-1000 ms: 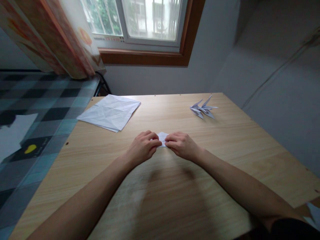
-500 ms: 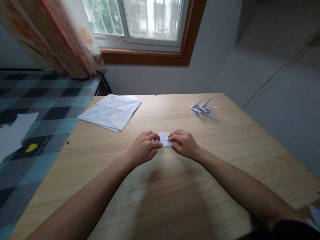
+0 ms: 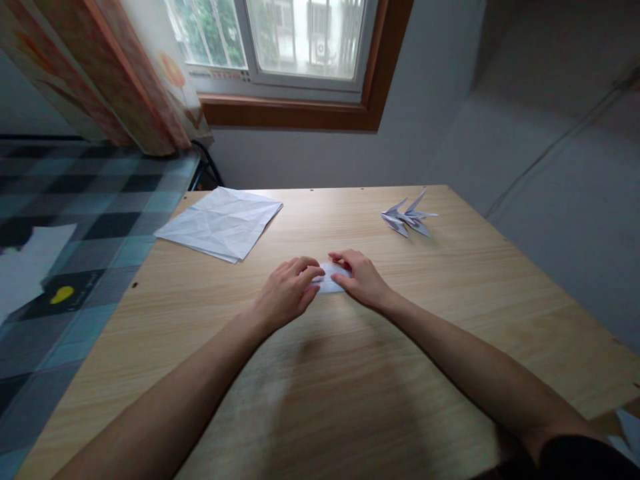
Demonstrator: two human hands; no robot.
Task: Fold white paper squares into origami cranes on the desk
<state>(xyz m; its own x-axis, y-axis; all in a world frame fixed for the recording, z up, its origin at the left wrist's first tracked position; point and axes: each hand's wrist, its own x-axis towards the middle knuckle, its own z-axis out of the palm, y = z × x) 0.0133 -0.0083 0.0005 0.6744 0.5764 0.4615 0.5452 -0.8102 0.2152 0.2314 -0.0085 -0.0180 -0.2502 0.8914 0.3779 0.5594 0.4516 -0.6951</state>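
A small folded piece of white paper (image 3: pixel 329 283) lies on the wooden table between my two hands, its ends partly covered by fingers. My left hand (image 3: pixel 291 290) is at its left end, with fingers curled over the paper and the thumb along the near side, closed on that end. At the right end, my right hand (image 3: pixel 363 277) has its index finger and thumb spread apart. The thumb is over the paper and the index finger reaches past its far edge.
Creased white square sheets (image 3: pixel 223 223) lie stacked at the table's back left. Folded pointed paper pieces (image 3: pixel 407 215) sit at the back right. A checked cloth (image 3: pixel 117 220) with torn white paper (image 3: pixel 37 263) is left of the wooden table (image 3: pixel 320 387). A window (image 3: pixel 305 40) is beyond.
My right hand has loosened its pinch on the folded paper; its fingers have lifted and spread toward the far side. My left fingers have shifted slightly. The other papers stay put.
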